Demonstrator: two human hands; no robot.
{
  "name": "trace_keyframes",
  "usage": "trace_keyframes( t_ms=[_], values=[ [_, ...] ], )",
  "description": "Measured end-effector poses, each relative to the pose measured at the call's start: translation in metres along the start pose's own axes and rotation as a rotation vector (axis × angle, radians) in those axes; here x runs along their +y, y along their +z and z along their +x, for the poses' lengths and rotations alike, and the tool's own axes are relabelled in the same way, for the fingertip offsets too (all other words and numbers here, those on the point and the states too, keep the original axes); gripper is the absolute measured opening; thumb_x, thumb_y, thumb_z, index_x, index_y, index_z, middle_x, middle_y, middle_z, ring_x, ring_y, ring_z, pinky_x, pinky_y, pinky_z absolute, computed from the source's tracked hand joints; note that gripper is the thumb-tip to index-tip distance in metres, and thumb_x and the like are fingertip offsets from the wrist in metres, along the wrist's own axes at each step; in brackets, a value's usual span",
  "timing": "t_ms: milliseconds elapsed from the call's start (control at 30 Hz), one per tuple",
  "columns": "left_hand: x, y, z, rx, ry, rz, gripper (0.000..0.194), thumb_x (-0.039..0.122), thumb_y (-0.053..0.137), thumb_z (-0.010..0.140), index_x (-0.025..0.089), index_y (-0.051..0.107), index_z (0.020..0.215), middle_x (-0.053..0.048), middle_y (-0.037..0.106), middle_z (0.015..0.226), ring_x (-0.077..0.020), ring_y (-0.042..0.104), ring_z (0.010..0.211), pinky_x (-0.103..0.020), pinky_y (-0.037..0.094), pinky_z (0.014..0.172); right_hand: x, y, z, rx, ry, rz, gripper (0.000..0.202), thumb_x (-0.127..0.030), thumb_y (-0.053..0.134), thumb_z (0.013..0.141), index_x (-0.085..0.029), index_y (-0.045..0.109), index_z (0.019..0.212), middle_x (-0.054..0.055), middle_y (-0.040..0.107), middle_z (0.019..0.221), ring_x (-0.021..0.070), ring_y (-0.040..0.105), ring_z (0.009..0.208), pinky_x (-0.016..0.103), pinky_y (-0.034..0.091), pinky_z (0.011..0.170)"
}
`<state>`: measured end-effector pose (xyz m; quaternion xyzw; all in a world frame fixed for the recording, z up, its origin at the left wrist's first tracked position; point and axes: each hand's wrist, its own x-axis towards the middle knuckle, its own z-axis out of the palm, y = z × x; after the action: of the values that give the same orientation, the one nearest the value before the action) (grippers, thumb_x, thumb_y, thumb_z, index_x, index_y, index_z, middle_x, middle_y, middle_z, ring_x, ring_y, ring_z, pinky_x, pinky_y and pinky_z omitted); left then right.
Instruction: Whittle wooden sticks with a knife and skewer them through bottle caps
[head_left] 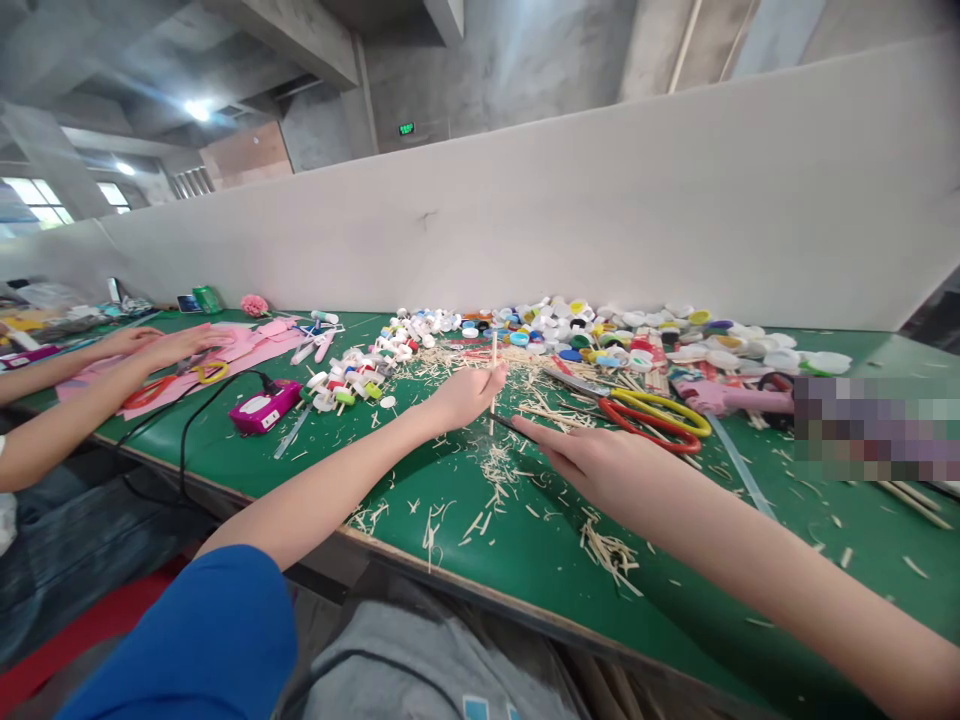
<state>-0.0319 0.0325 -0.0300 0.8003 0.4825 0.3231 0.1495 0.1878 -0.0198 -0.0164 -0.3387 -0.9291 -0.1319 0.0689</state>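
My left hand is closed around a thin wooden stick, which stands nearly upright over the table. Its lower end comes out below my fingers. My right hand grips a knife with a narrow dark blade, its handle mostly hidden in the palm. The blade's tip lies at or very near the lower part of the stick; I cannot tell whether they touch. Pale wood shavings are scattered beneath both hands. Scissors with red and yellow handles lie just beyond my right hand.
Plastic bottle caps are heaped along the white partition. A purple box with a black cable sits on the left of the green table. Further left, a co-worker's hands rest over pink sheets. A pink glue gun lies right.
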Motion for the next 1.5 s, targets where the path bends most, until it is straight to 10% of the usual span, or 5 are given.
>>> trace_keyframes(
  t_ms=[933,1500],
  values=[
    [-0.004,0.002,0.001,0.036,0.055,0.039,0.054,0.055,0.013,0.095,0.020,0.028,0.056,0.003,0.032,0.047,-0.0113,0.032,0.046,-0.028,0.027,0.054,0.007,-0.005,-0.001,-0.122,0.092,0.443,0.043,-0.037,0.033,0.095,-0.034,0.051,0.133,-0.001,0.069,0.074,0.0108,0.055,0.051,0.023,0.041,0.050],
    [-0.006,0.004,0.001,0.053,0.024,-0.008,0.057,0.059,0.014,0.093,0.020,0.032,0.056,0.003,0.035,0.047,-0.0111,0.035,0.047,-0.027,0.030,0.055,-0.002,0.001,-0.002,0.052,0.007,0.066,0.048,-0.025,0.029,0.095,-0.027,0.043,0.140,0.003,0.064,0.068,0.0141,0.058,0.056,0.024,0.035,0.048]
  ],
)
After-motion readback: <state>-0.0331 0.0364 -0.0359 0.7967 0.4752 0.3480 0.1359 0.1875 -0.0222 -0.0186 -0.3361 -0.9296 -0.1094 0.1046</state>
